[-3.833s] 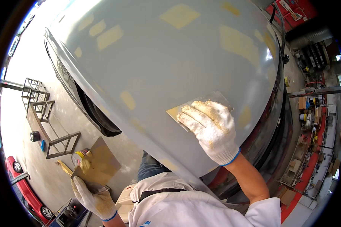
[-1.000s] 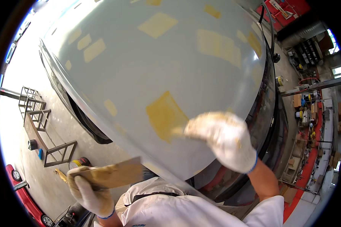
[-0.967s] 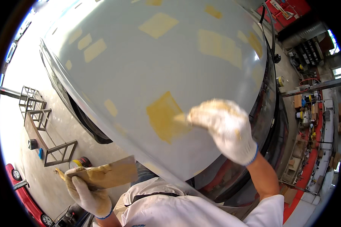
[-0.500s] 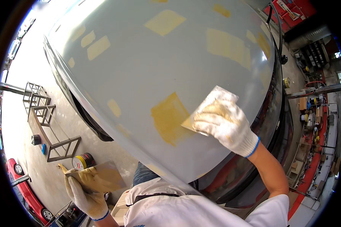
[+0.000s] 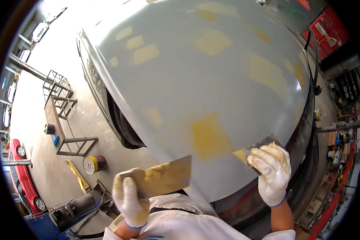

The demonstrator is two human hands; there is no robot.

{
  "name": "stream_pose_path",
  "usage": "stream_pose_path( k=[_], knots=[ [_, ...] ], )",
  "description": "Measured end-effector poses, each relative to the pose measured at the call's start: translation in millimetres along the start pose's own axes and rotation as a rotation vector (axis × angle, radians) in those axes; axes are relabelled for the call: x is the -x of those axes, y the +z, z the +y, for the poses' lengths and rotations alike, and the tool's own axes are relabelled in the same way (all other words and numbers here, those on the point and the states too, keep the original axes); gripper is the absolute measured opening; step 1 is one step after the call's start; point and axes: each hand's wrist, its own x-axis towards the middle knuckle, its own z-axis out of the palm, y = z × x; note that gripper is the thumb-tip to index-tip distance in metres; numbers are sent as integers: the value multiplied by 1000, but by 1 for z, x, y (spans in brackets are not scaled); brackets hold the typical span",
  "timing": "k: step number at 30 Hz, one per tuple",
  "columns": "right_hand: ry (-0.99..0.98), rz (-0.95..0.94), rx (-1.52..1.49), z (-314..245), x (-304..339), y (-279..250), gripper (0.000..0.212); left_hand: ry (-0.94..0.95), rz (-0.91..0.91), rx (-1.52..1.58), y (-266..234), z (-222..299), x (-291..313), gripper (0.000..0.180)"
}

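Observation:
My left hand [image 5: 131, 202], in a white work glove with yellowish stains, is closed on the edge of a flat putty board [image 5: 179, 176]. A smear of yellow putty [image 5: 155, 173] lies along the board's upper part. At the right, my gloved right hand [image 5: 273, 173] grips a wide putty spreader [image 5: 268, 141] with yellow putty at its left corner. That hand is over the near right part of a broad grey car panel [image 5: 180, 90]. Left of the spreader, a wet-looking yellow putty patch [image 5: 211, 138] covers part of the panel. Paler patches [image 5: 214, 42] are scattered farther off.
A brown metal bench frame [image 5: 79, 145] stands on the floor at left, with a tin [image 5: 95, 164] near it. A yellow-stained strip [image 5: 77, 176] lies beside the tin. Blue equipment [image 5: 68, 212] is at lower left. Shelving with parts [image 5: 328, 188] lines the right.
My left hand has come up and rightward with the board, close to the panel's near edge. My right hand has drawn the spreader away from the yellow patch. The whole view has shifted.

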Motion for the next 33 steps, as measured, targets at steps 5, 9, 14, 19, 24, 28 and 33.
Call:
stream_pose_path(
  k=[5, 9, 14, 19, 24, 28, 33],
  knots=[
    [-1, -23, -63, -22, 0, 6, 30, -135, -70, 38, 5, -15, 1, 26],
    [-11, -54, -46, -27, 0, 6, 30, -166, -104, 140, 17, -17, -7, 25],
    [49, -48, -31, -27, 4, 6, 30, -161, -146, 173, 42, -20, -13, 25],
    [83, -88, -10, -40, 0, 1, 34, -164, -242, 38, 70, -17, -17, 27],
    [32, -131, -22, -49, -12, 8, 39, -164, -314, -28, 90, -18, -25, 26],
    [0, -154, -17, -52, -24, 17, 43, -196, -284, -42, 104, -13, -26, 26],
    [40, -91, -3, -66, -33, 41, 35, -38, -336, -155, 98, -15, -33, 29]
  ],
)
